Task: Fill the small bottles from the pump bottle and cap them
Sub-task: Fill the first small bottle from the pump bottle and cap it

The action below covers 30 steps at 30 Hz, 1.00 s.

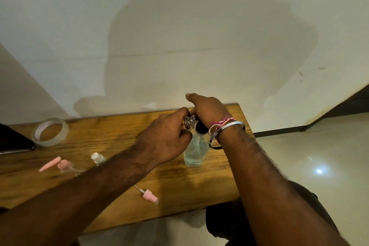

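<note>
Head view: pump bottle (pixel 194 153) stands upright near the right end of the wooden worktop (pixel 123 140), part-filled with clear liquid. Right hand (pixel 207 112) curls over its dark pump head, forefinger extended. Left hand (pixel 165 138) pinches a small clear bottle (pixel 188 124) against the pump outlet; whether the mouth sits under the nozzle cannot be told, as the hands hide it.

Step in hand, by judgement: dispensing into the small bottle. To do it well: keep the mouth tight under the nozzle, press in short slow strokes, hold the big bottle flat on the worktop, stop short of the neck.

Loose pink spray cap (pixel 149 195) lies near the front edge, likely for this bottle. A second small bottle (pixel 97 158) and a pink pump top (pixel 56 164) rest to the left, beyond them a tape roll (pixel 51 132).
</note>
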### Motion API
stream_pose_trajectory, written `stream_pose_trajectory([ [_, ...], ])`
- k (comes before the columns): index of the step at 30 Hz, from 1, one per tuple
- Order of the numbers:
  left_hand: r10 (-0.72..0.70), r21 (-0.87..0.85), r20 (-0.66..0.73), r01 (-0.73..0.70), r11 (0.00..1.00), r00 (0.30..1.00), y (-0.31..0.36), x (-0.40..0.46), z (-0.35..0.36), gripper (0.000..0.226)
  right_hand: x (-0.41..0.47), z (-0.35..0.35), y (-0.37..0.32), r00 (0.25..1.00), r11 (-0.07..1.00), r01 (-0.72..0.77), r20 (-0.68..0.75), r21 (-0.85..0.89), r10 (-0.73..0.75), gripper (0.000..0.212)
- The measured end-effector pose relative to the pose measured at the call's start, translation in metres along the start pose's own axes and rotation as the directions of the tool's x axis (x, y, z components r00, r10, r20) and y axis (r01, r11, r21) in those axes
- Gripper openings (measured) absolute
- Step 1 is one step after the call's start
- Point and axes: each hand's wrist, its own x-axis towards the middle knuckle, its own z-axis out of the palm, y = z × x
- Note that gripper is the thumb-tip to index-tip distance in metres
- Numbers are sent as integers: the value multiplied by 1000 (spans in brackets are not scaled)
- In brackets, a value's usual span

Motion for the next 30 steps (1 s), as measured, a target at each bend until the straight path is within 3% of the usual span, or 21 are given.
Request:
stream_pose_trajectory([
  [4,-3,1,0,3,1000,1000,1,1,1,23,1,4,3,1000,1000,-23,-19,-19,22,33],
  [9,-7,-16,-9,7,1000,1000,4,1,1,28,0,11,5,992,982,-50,-102,181,69,33],
  [13,-12,-41,-24,11,999,1000,4,0,0,31,-5,2,-5,998,978,-61,-14,197,65,30],
  [17,-6,-52,-37,4,999,999,6,0,-3,28,-13,-7,-7,972,862,-234,123,450,199,55],
  [24,2,-47,-36,-4,999,999,8,0,-2,33,-18,-15,-10,965,847,-254,177,468,192,57],
  [30,-1,-39,-26,0,999,1000,5,1,-3,24,-15,-4,-8,982,904,-189,85,384,169,55],
])
